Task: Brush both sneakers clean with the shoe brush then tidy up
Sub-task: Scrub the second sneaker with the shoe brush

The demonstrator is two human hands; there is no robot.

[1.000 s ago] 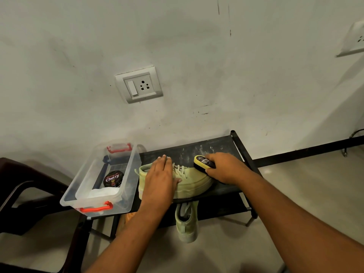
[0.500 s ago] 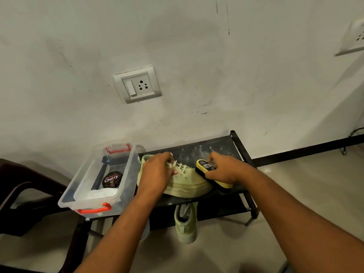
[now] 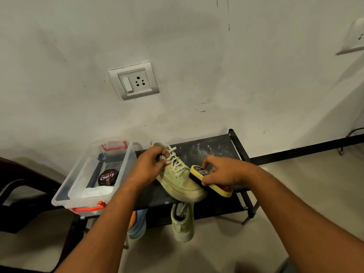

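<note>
The left hand (image 3: 150,168) holds the top of the green sneaker (image 3: 183,181) on the black bench (image 3: 212,150). The right hand (image 3: 223,172) grips the yellow brush (image 3: 197,170) against its side. The other sneaker (image 3: 182,223) sits on the shelf (image 3: 218,210) below

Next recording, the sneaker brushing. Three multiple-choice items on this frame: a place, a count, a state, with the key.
1. Where is the round black polish tin? A) on the floor B) in the clear plastic box with red latches C) on a chair
2. How many pale green sneakers show? A) one B) two C) three
3. The right hand is: A) idle B) on the wall switch C) gripping the yellow-backed shoe brush
Key: 1 B, the tin lies in the box; 2 B, the upper sneaker sits on the black rack, the lower sneaker pokes out beneath; 3 C, it curls round the brush.
</note>
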